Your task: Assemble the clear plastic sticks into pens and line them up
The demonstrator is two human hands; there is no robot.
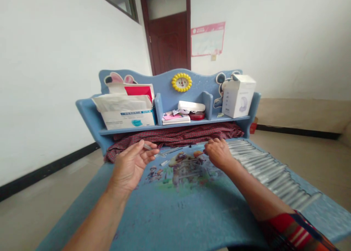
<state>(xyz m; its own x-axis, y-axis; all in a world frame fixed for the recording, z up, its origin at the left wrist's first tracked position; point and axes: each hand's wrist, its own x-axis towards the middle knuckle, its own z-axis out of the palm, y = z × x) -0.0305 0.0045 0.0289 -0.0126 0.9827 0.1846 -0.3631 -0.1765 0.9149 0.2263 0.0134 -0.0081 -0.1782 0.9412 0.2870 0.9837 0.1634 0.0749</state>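
My left hand (131,161) is at the left of the blue desk, its thumb and fingers pinching a slim clear tube (148,146) that looks like a pen barrel. The tube's narrow end points right and down. My right hand (218,153) is closed over the middle of the desk, back of the hand up. Its fingertips are pressed together, and what they hold is too small to make out. Between the hands lie a few thin rods (173,150), a small white piece (164,163) and a tiny black piece (190,146).
Many grey, clear pen-like tubes (263,167) lie in a row along the desk's right side. Checked cloth (175,133) is bunched under the shelf (131,129). On the shelf stand a mask box (128,116), a red round tin (196,116) and a white box (238,97).
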